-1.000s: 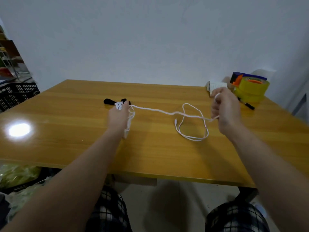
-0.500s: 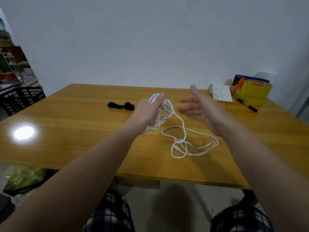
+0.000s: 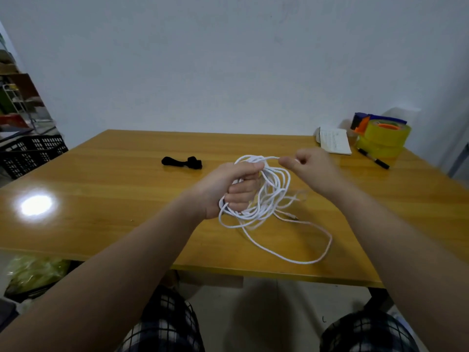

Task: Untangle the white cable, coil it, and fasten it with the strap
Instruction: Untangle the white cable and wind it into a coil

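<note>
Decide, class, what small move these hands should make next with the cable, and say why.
Probably the right hand should lay the strand it pinches over the loops gripped by the left hand, since much of the cable trails loose on the table and the strap lies untouched.

The cable (image 3: 253,214) is plain white, though its outermost loop takes a faint pink tinge. The strap (image 3: 181,162) is solid black. The surface (image 3: 101,199) is honey-yellow wood with darker grain streaks and a white glare spot. The tape rolls (image 3: 385,138) are translucent yellow around an orange core, the dispenser (image 3: 361,120) behind them blue and orange. The marker (image 3: 373,158) is black, the notepad (image 3: 335,143) white with fine grey lines of writing. The crate (image 3: 30,153) is black, a grid of holes. The trousers (image 3: 167,321) are black-and-white check. The wall (image 3: 228,59) is pale grey.
</note>
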The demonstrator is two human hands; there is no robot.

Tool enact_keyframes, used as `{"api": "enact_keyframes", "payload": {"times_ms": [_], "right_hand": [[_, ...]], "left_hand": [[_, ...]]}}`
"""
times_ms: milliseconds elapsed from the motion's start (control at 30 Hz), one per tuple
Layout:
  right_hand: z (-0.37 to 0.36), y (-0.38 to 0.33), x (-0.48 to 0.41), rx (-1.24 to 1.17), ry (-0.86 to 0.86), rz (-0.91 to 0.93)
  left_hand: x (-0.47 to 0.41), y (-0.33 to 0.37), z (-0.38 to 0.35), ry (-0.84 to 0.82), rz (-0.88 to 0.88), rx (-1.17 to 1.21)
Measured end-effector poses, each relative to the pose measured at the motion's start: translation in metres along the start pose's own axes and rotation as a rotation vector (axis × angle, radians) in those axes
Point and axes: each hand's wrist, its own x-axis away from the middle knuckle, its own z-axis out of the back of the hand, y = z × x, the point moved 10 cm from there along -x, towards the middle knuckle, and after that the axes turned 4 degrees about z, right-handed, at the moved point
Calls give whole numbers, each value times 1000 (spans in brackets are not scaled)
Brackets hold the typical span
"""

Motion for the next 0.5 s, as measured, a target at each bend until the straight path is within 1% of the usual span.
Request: {"api": "enact_keyframes", "payload": {"times_ms": [67, 133, 200, 267, 300, 333, 400, 433, 500], "right_hand": [[-27, 17, 10, -345, -137, -118], [-51, 26, 20, -595, -232, -216], [-67, 32, 29, -731, -300, -271], [-73, 40, 38, -749, -322, -311], [-72, 41, 40, -667, -322, -289], [-70, 39, 39, -483, -326, -232], [-73, 21, 35, 39, -372, -36], [-81, 12, 36, 265, -429, 40], [-96, -2, 43, 604, -555, 116]], "left_hand": [[0, 11, 3, 15, -82, 54], [-1, 23, 12, 77, -180, 145], [-1, 36, 30, 151, -266, 319], [0, 49, 49, 212, -321, 488], [1, 53, 57, 254, -338, 507], [1, 55, 63, 303, -352, 487], [-2, 52, 66, 399, -371, 390], [-5, 50, 65, 432, -382, 345], [-12, 49, 61, 467, -407, 284]]}}
